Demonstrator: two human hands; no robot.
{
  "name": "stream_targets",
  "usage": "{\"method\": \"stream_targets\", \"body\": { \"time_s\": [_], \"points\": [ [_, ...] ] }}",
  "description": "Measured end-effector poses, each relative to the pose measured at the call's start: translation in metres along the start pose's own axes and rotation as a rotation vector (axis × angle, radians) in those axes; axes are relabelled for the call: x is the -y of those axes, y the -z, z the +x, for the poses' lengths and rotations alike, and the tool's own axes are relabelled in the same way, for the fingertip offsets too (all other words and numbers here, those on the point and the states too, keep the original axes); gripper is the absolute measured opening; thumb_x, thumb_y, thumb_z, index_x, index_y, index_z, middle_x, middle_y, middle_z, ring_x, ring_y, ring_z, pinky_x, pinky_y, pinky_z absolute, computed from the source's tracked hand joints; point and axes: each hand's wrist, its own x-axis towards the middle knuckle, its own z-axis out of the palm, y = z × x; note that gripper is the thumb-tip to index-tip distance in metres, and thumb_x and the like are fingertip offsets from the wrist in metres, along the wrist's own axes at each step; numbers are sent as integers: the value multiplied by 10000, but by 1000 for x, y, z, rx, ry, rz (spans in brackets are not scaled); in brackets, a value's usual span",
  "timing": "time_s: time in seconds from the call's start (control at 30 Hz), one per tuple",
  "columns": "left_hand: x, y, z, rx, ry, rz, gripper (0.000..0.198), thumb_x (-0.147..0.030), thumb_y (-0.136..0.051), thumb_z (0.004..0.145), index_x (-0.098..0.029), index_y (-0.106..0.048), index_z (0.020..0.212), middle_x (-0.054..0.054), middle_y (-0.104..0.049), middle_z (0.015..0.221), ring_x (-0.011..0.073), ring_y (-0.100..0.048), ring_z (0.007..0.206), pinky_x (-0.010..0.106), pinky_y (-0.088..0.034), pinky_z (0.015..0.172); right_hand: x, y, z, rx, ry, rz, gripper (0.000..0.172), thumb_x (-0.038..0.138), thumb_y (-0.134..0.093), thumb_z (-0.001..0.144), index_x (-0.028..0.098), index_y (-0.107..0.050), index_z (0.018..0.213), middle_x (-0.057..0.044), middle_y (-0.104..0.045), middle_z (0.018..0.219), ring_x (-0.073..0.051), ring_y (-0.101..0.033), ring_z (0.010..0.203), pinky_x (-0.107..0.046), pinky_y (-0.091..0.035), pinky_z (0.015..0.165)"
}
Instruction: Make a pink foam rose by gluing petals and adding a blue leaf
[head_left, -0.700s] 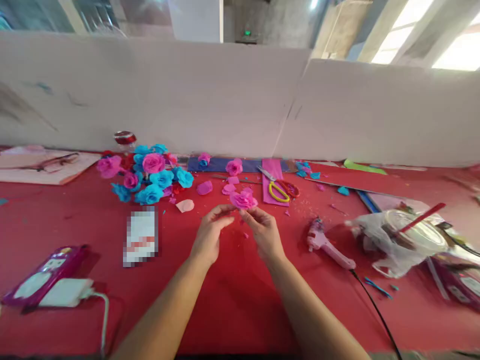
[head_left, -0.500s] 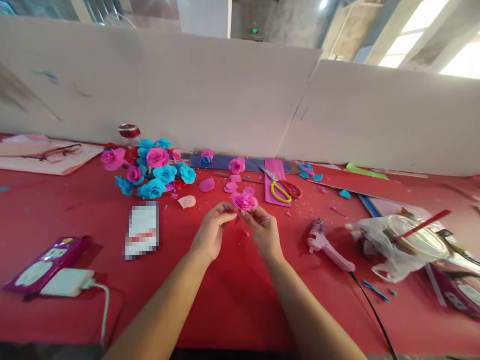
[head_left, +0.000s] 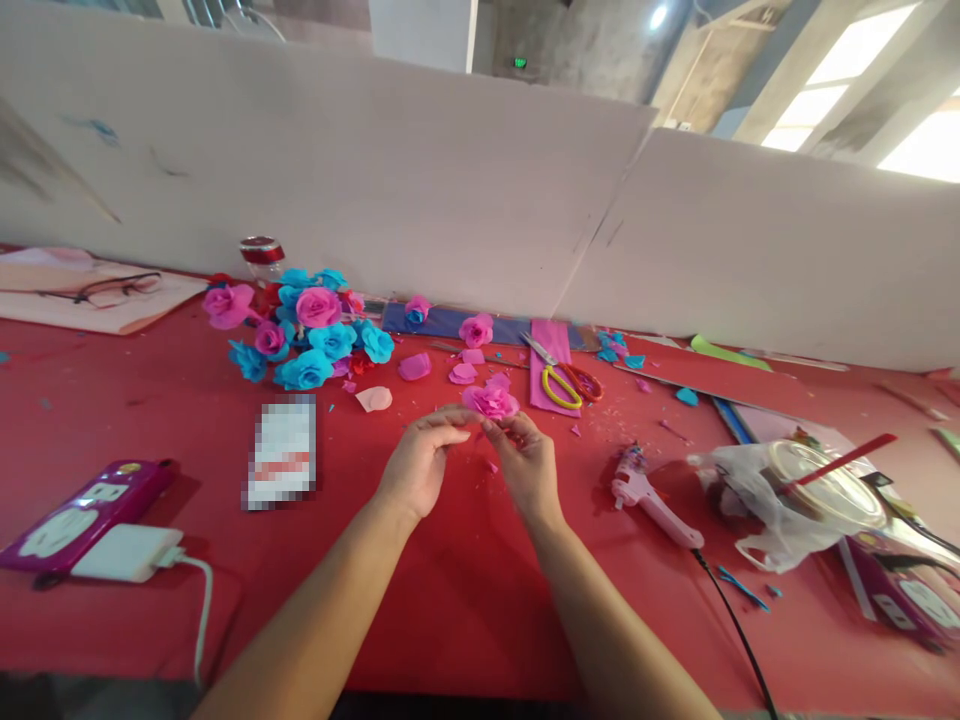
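A pink crepe paper flower (head_left: 491, 399) is held up between my two hands over the red table. My right hand (head_left: 525, 455) pinches it from below, thumb and fingers closed at its base. From the other side my left hand (head_left: 424, 455) reaches to the flower's lower edge with fingers bent together; its fingertips are partly hidden by the petals. Loose pink petals (head_left: 463, 374) lie just behind the flower. Beyond, to the right, yellow-handled scissors (head_left: 561, 388) and red-handled scissors (head_left: 585, 382) rest across a pink crepe paper strip (head_left: 550, 340).
A bunch of blue and pink paper flowers (head_left: 304, 335) stands at back left, near a red-lidded jar (head_left: 262, 255). A pink glue gun (head_left: 652, 500) with its cord lies right. Far right is a plastic bag (head_left: 772, 515); at left, a purple power strip (head_left: 82, 520). A white partition (head_left: 375, 180) runs behind.
The view has tilted slightly. My hands stay at the flower, which looks a little more tipped; my left fingers have shifted slightly along its lower edge.
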Motion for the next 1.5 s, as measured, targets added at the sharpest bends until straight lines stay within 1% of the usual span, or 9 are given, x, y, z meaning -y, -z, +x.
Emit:
{"method": "stream_targets", "body": {
  "time_s": [0.1,0.2,0.4,0.47,0.6,0.8,1.13,1.3,1.5],
  "points": [
    [3,-2,-1,-69,-89,71,112,-109,-686,563,-176,-639,640,-13,-604,786,126,-534,828,240,-373,764,2,0,0,-19,0,-15,195,358,-623,786,168,-650,750,-3,-542,738,-134,-506,722,-256,-394,687],
    [8,-6,-2,-138,-132,183,213,-183,-743,578,-186,-543,652,-50,-511,697,94,-476,696,230,-362,693,5,-1,-1,-8,14,-25,168,330,-605,789,172,-654,761,-10,-555,748,-139,-510,717,-259,-398,680],
    [6,-5,-3,-152,-180,377,300,-311,-751,612,-184,-479,616,-45,-451,654,99,-419,641,235,-349,654,11,-2,-3,14,51,-80,152,312,-593,779,180,-655,735,-34,-589,801,-169,-537,790,-290,-407,753],
    [2,-4,-4,-139,-229,383,303,-306,-743,620,-181,-469,594,-42,-448,662,102,-419,655,234,-347,667,12,-2,-3,7,46,-85,173,334,-597,782,177,-645,725,-27,-572,777,-166,-533,779,-284,-403,741],
    [-1,-4,-6,-116,-316,310,274,-318,-651,714,-180,-470,561,-35,-435,650,107,-407,666,234,-337,674,10,-2,-3,-9,30,-59,203,357,-597,793,170,-627,721,-15,-553,753,-147,-523,736,-266,-398,703],
    [5,-1,-3,-110,-177,434,279,-334,-702,663,-175,-503,548,-44,-430,593,102,-389,617,239,-317,624,9,-1,-3,-3,48,-88,200,363,-591,794,177,-631,730,-18,-566,760,-158,-533,755,-279,-409,726],
    [1,-3,-5,-121,-209,479,350,-378,-719,651,-180,-477,494,-44,-414,549,102,-381,569,255,-301,581,11,-3,-6,27,136,-172,110,294,-590,802,204,-629,751,-24,-593,796,-175,-539,804,-297,-399,760],
    [-6,-2,-9,-71,-327,477,446,-370,-656,725,-183,-382,426,-32,-373,521,104,-357,541,271,-300,574,11,-2,-5,8,81,-139,176,341,-591,802,191,-600,711,-26,-579,789,-174,-534,803,-298,-392,764],
    [1,2,-4,-93,-207,586,409,-387,-708,668,-175,-431,455,-50,-338,488,86,-317,507,262,-249,524,9,-2,-4,19,120,-163,121,284,-584,795,191,-604,721,-22,-577,773,-173,-538,786,-289,-392,735]
  ]
}}
